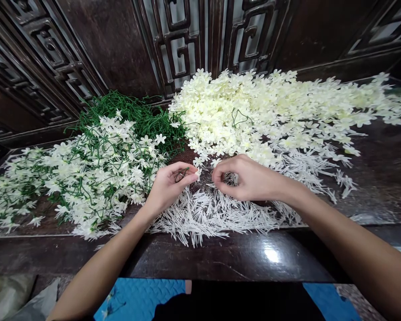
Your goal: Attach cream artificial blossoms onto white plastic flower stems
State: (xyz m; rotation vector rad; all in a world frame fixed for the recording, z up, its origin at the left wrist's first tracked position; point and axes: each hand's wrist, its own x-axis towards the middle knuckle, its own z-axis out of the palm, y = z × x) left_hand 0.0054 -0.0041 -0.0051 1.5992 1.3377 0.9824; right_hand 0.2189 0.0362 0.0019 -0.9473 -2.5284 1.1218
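Observation:
Between thumb and fingertips, my left hand (171, 183) pinches a small white artificial flower (198, 173) with a thin green stem curling inside the palm. Close to its right, my right hand (239, 178) is closed in a pinch; whatever its fingertips hold is too small to make out. Below both hands spreads a heap of thin white stamen-like pieces (214, 218). Loose pale yellow-white blossoms (234, 98) are piled behind my hands and to the right. On the left lies a pile of white flowers on green stems (100, 178).
A tangle of bare green stems (120, 107) sits at the back left. Carved dark wooden panels (177, 40) rise behind the dark wooden surface (234, 254). A blue mat (143, 296) is on the floor, with plastic bags (16, 294) at lower left.

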